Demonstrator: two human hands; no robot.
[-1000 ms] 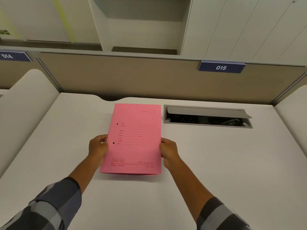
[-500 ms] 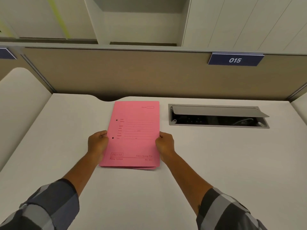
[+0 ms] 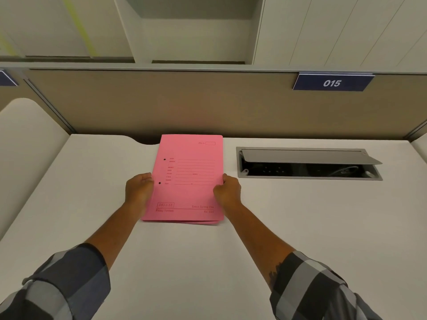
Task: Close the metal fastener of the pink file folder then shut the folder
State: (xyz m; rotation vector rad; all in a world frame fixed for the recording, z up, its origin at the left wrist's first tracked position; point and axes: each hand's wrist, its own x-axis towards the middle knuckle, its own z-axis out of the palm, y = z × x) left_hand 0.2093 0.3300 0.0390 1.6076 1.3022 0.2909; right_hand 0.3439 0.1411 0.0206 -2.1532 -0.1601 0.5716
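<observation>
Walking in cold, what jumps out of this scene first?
The bright pink paper file folder lies shut on the white desk, with the left hand and right hand gripping its side edges. To its right, a grey cable box with its lid raised; above, a dark blue sign reading 015.

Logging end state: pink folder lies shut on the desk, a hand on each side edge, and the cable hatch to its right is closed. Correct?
One error. The head view shows the cable hatch with its lid propped open and sockets visible inside. The rest holds: the pink folder lies shut on the desk, left hand and right hand at its side edges.
</observation>
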